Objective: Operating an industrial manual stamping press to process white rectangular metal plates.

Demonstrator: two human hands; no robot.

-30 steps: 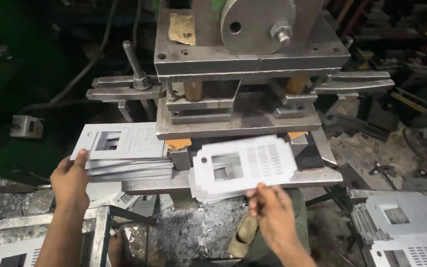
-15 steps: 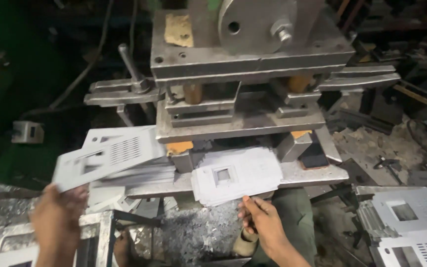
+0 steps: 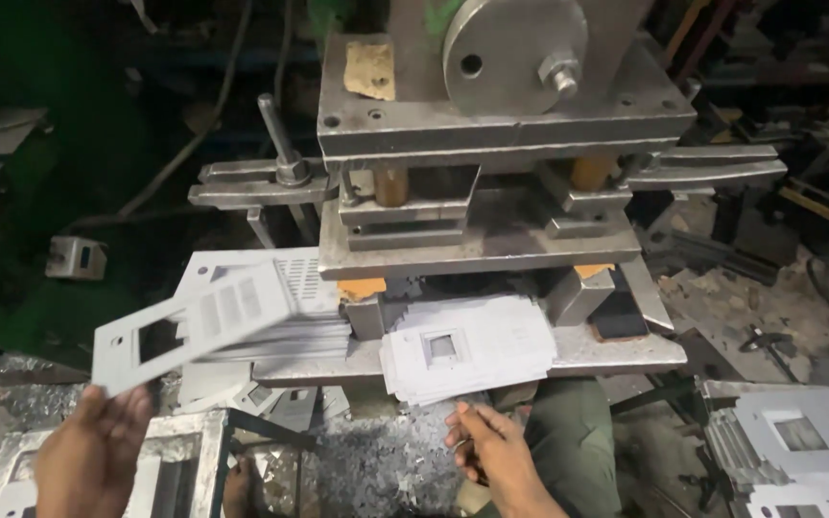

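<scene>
At lower left, left hand (image 3: pixel 88 460) grips a grey punched metal plate (image 3: pixel 194 324) by its near corner, tilted, lifted off the plate stack (image 3: pixel 280 317) beside the press. Right hand (image 3: pixel 491 451) has fingers curled just under the near edge of a white plate (image 3: pixel 462 347) lying on the press bed (image 3: pixel 626 350); grip or mere touch, cannot tell. Die block (image 3: pixel 477 245) hangs right above it, clearance tight. More plates piled far right (image 3: pixel 798 441); scrap bits on floor (image 3: pixel 376 470).
</scene>
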